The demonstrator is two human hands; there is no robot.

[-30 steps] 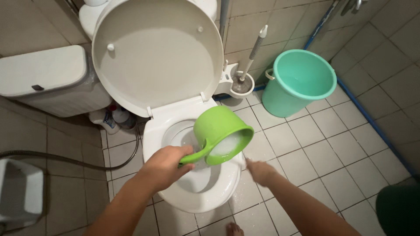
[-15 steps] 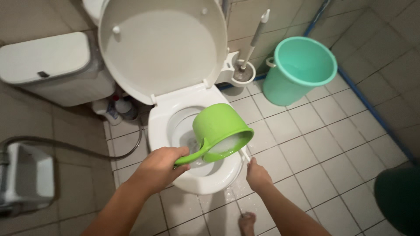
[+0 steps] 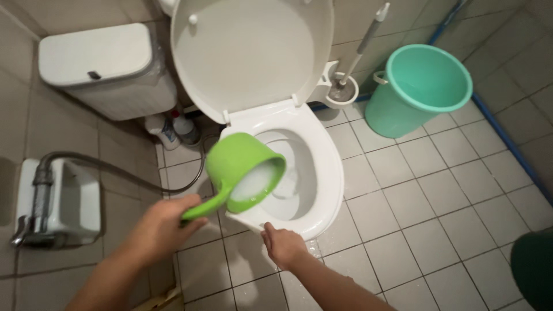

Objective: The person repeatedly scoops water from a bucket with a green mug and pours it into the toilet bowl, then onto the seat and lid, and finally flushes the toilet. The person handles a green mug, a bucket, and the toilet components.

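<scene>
My left hand (image 3: 158,226) grips the handle of a green plastic dipper (image 3: 242,170), tilted with foamy water inside, over the front left rim of a white toilet bowl (image 3: 325,173). The toilet lid (image 3: 253,52) stands raised. My right hand (image 3: 283,245) is at the bowl's front rim, fingers curled; I cannot tell whether it holds anything.
A teal bucket (image 3: 423,89) stands on the tiled floor at the right, a toilet brush in its holder (image 3: 345,86) beside the toilet. A white lidded bin (image 3: 106,69) is at the left, bottles (image 3: 175,129) beneath it, a hose (image 3: 115,170) and a white fixture (image 3: 55,204) further left.
The view shifted right. My left hand carried the dipper from the bowl's right side to its front left rim. My right hand moved from the right rim to the front rim.
</scene>
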